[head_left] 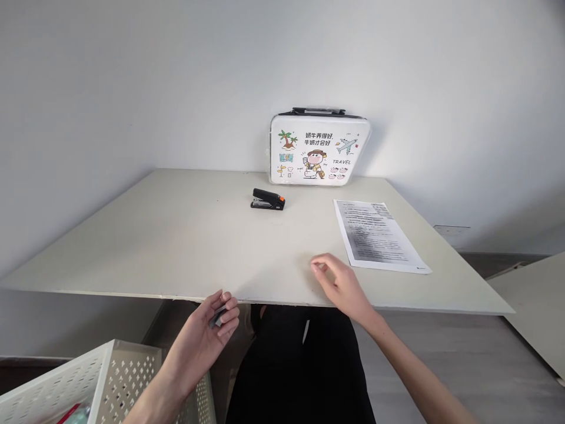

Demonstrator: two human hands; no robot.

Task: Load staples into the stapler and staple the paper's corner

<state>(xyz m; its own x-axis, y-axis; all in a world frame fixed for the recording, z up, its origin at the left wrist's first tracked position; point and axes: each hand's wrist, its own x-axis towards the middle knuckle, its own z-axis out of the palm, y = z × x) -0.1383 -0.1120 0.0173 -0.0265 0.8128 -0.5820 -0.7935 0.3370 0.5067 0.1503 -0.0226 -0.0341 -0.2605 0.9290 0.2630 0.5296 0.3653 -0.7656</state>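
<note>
My left hand (212, 330) is at the table's front edge, palm up, its fingers curled round a small grey object (218, 318) that is mostly hidden. My right hand (338, 285) hovers over or rests at the front of the table, fingers bent and thumb close to the index finger; nothing shows between them. A black stapler (268, 200) with an orange part lies beyond both hands, near the middle of the table. To the right, printed paper sheets (379, 238) lie flat, just past my right hand.
A white case (318, 147) with cartoon prints and a black handle stands at the table's (145, 235) back, against the wall. At the lower left is a white perforated basket (128, 377) with items inside. A pale panel (534, 312) is at the right.
</note>
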